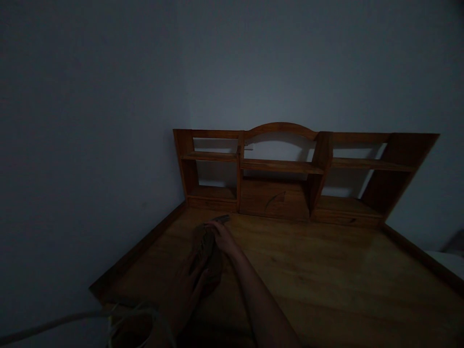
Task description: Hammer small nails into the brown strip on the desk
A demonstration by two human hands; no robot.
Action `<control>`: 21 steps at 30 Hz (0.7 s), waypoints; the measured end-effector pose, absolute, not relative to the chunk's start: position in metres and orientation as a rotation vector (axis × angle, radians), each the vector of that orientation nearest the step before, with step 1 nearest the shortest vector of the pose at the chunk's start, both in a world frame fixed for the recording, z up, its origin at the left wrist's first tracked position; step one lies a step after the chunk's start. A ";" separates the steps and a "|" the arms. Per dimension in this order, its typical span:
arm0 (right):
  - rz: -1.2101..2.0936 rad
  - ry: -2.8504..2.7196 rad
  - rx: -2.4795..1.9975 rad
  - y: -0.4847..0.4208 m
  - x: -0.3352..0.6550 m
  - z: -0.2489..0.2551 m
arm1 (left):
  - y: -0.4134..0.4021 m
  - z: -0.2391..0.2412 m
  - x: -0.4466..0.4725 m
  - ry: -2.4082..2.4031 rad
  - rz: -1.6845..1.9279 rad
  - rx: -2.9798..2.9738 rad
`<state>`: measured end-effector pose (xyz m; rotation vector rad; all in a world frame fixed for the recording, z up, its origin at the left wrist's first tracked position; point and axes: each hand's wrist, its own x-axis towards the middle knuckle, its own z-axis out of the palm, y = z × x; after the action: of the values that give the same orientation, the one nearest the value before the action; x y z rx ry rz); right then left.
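Observation:
A dark, soft-looking item (216, 268) with some lighter lines and folds is between my two hands, just above or on the wooden desktop, left of its middle. Its kind is hard to make out in the dim light; it may be cloth or a bag. My right hand (222, 236) curls its fingers over the item's upper end. On the near left side, my left hand (189, 281) grips it with thumb and fingers apart around it. A narrow greyish end (223, 218) sticks out past my right fingertips.
A wooden shelf unit (277, 166) with an arched top stands at the back of the desktop (308, 270) against the wall. Raised wooden edges run along both sides. At lower left, a pale cord (79, 316) crosses in front of a dim container-like object (132, 333).

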<state>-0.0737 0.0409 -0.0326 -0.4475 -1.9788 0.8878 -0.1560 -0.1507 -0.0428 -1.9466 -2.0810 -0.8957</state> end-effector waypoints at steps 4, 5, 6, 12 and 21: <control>0.903 -1.983 -0.476 0.044 -0.078 -0.032 | -0.151 -0.039 -0.153 -2.115 -0.874 -1.946; 0.902 -1.982 -0.487 0.045 -0.079 -0.032 | -0.152 -0.038 -0.152 -2.129 -0.868 -1.945; 0.901 -1.981 -0.496 0.046 -0.081 -0.031 | -0.152 -0.038 -0.152 -2.140 -0.864 -1.946; 0.855 -1.921 -0.543 0.055 -0.088 -0.024 | -0.152 -0.041 -0.153 -2.154 -0.867 -1.923; 0.710 -2.011 -0.577 0.045 -0.084 -0.021 | -0.153 -0.033 -0.150 -2.160 -0.810 -1.927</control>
<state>-0.0841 0.0450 -0.0213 -0.5765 -2.0115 0.7097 -0.1502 -0.1533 -0.0330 -1.9269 -2.1600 -0.8098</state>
